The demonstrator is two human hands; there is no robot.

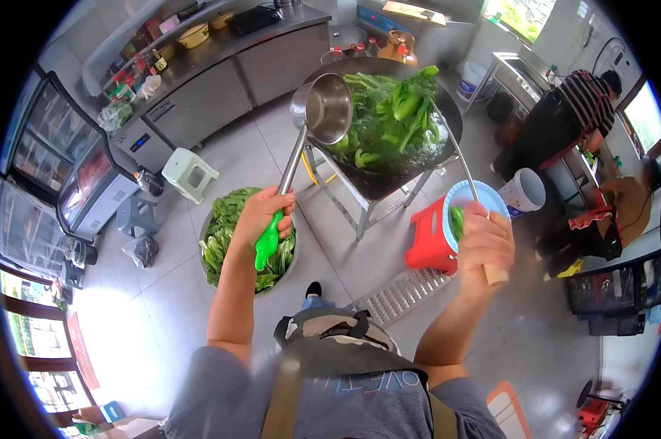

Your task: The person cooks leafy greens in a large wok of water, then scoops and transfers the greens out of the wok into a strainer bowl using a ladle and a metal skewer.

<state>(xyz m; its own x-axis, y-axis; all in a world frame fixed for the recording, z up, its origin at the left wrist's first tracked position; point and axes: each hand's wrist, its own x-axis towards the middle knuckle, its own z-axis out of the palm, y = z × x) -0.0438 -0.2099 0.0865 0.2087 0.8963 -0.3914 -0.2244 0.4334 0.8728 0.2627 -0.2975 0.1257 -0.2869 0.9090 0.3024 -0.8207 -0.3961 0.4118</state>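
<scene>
My left hand [266, 216] is closed round the bright green handle of a large metal ladle [327, 110]. The ladle's bowl hangs over the left rim of a wide dark wok [453, 121], its hollow appearing bare. In my right hand [482, 245] is the wooden grip of a long metal-shafted cooking tool [461, 162]. Its shaft runs up into the wok, and its head is hidden by leafy greens [403, 110]. Those greens are heaped above bubbling liquid, some raised near the back right. The wok rests on a metal stand [365, 212].
A wide basin [295, 263] full of leafy greens sits on the floor below my left hand. Under my right hand are a light blue basin [491, 194] and a red container [429, 234]. A metal grate [400, 296] lies nearby. Two people work at the right.
</scene>
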